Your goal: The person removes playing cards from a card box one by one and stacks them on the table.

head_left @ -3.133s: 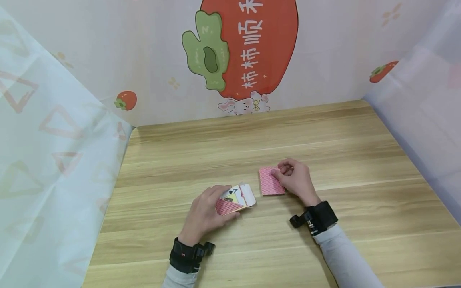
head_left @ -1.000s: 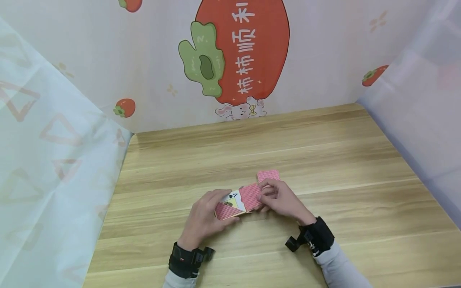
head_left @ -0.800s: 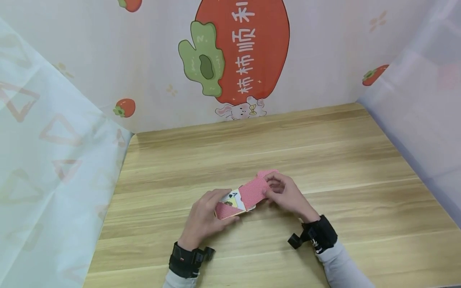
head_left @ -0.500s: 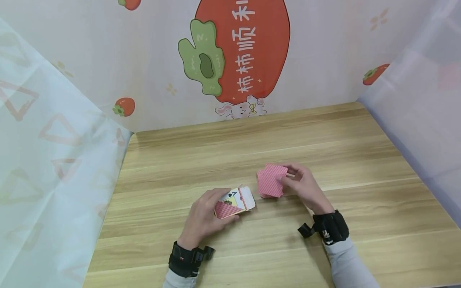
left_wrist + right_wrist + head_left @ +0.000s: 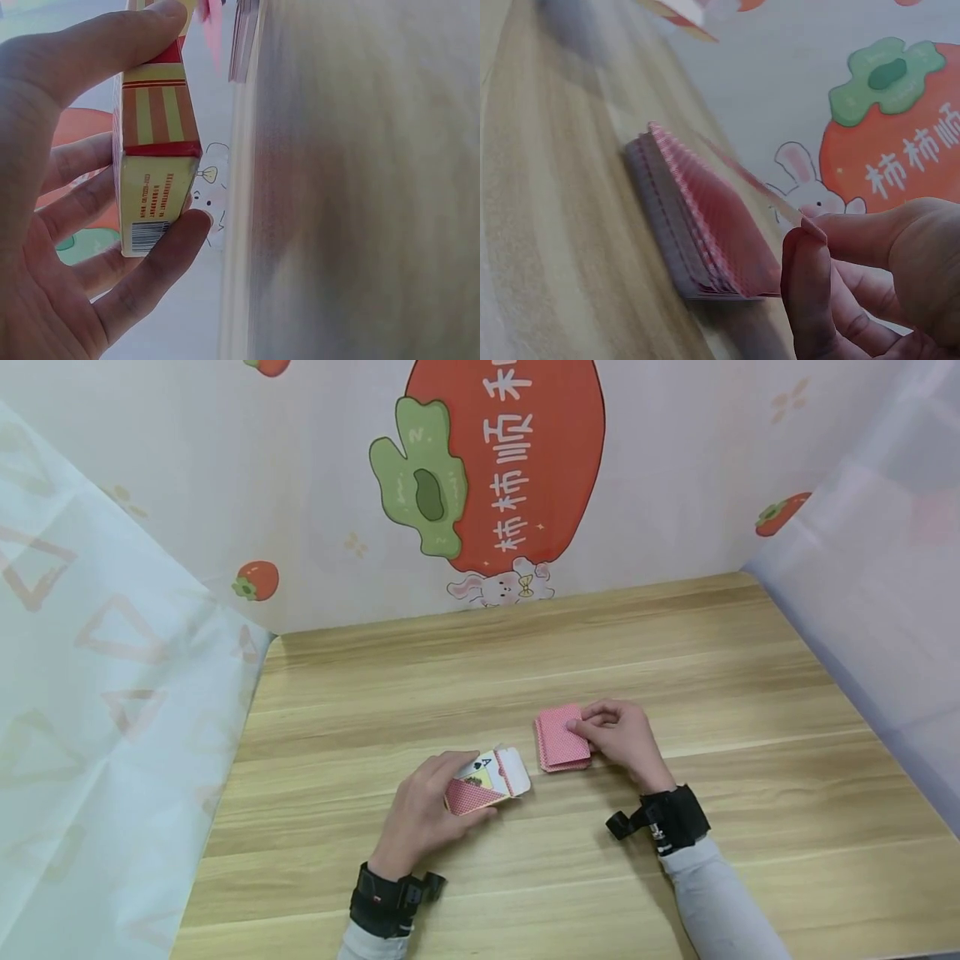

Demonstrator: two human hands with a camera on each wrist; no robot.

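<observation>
My left hand [image 5: 423, 810] grips a playing card box [image 5: 480, 783], which has an ace of spades printed on its front. Its white flap stands open toward the right; whether cards are inside cannot be seen. In the left wrist view, thumb and fingers clasp the box [image 5: 159, 112] along its sides, barcode end toward the palm. My right hand [image 5: 624, 739] pinches a red-backed playing card [image 5: 558, 731] by its right edge. The right wrist view shows this card [image 5: 757, 180] nearly edge-on, tilted over a stack of cards [image 5: 697, 225] on the table, partly hidden from above.
The wooden table [image 5: 420, 693] carries the stack, just right of the box's mouth. A printed curtain [image 5: 322, 493] closes off the back, with pale sheets [image 5: 97, 735] at both sides. Wrist cameras [image 5: 386, 902] are strapped to both arms.
My right hand has drawn red-backed cards out of the box, moved right and brought them over the stack, lining up more squarely with it. My left hand keeps holding the box almost still.
</observation>
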